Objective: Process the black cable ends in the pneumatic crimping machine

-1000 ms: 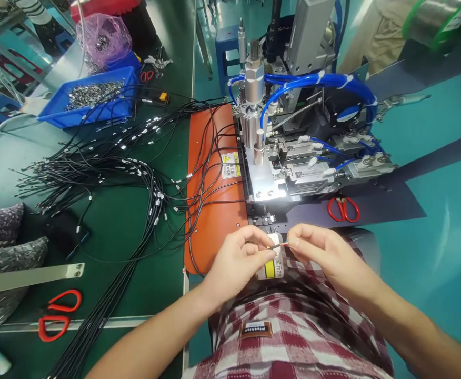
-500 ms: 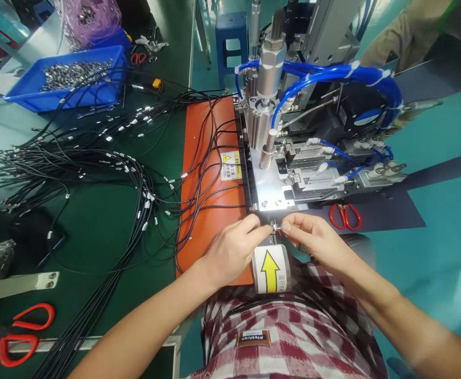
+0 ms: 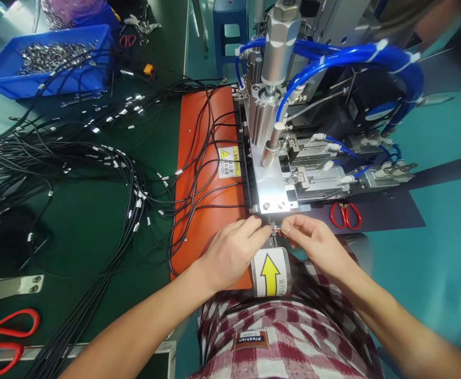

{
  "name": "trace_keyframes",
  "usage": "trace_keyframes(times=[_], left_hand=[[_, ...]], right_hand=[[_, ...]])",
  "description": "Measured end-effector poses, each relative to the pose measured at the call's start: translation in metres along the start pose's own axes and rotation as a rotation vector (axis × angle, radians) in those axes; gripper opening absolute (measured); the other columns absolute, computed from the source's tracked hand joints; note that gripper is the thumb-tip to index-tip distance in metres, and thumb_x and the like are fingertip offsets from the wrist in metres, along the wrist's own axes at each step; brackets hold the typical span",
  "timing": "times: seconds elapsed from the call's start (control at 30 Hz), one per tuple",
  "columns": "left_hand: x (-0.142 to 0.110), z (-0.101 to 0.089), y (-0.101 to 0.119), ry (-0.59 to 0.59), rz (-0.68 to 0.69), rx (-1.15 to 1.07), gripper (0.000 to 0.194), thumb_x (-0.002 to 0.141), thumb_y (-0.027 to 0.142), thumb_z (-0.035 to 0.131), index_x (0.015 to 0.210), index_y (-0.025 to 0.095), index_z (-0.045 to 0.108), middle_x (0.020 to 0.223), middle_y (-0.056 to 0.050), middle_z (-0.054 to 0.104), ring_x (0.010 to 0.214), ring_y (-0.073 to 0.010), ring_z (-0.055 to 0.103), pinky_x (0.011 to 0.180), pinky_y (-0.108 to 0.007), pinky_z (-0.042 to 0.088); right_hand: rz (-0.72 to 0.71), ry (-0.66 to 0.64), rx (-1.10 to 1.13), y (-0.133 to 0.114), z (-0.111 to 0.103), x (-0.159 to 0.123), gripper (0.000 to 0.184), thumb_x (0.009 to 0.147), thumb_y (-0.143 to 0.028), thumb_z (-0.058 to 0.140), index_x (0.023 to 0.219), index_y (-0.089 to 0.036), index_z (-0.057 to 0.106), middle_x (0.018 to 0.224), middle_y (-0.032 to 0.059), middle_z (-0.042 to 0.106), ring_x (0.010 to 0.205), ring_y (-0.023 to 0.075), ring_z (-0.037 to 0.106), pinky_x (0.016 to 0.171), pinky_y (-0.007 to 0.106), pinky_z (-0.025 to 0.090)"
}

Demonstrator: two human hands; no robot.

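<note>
Just in front of the machine's metal head, both my hands meet at a small cable end with thin coloured wires (image 3: 277, 229), red among them. My left hand (image 3: 236, 247) is closed, its fingertips on the cable end from the left; the fingers cover most of the cable. From the right, my right hand (image 3: 313, 234) pinches the wire tips between thumb and forefinger. Beneath them runs the narrow dark track (image 3: 271, 242) of the machine. Black cables (image 3: 199, 179) lie across the orange plate (image 3: 183, 252) left of the track.
The pneumatic machine (image 3: 272, 173) with blue hoses stands close ahead of my hands. Red-handled scissors (image 3: 346, 216) lie right of it; another red-handled pair (image 3: 7, 347) is at the lower left. A blue bin (image 3: 49, 87) of metal parts and cable bundles (image 3: 123, 184) occupy the bench.
The view has shifted slightly, so the bench things sit further left. Both hands stay at the same spot; the thin wires appear a little more spread between the fingertips.
</note>
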State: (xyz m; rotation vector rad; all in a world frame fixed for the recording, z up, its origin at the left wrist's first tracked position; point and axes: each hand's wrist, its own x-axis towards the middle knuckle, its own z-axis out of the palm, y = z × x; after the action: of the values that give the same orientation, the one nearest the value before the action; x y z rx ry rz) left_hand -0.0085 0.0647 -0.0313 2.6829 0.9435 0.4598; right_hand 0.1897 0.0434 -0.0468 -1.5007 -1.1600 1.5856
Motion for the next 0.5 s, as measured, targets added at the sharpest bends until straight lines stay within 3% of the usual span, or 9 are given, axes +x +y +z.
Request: trace_keyframes(times=[0.5], left_hand=[[-0.0008, 0.0003, 0.0017, 0.001, 0.015, 0.037, 0.033, 0.098, 0.017, 0.030, 0.103, 0.011, 0.062, 0.083, -0.008, 0.060, 0.071, -0.0174, 0.058, 0.063, -0.028, 0.051]], right_hand=[[-0.127, 0.114, -0.070, 0.0025, 0.0061, -0.0046, 0.022, 0.086, -0.036, 0.058, 0.075, -0.018, 0.054, 0.068, -0.0016, 0.050, 0.061, 0.0126, 0.045, 0.058, 0.025, 0.039]])
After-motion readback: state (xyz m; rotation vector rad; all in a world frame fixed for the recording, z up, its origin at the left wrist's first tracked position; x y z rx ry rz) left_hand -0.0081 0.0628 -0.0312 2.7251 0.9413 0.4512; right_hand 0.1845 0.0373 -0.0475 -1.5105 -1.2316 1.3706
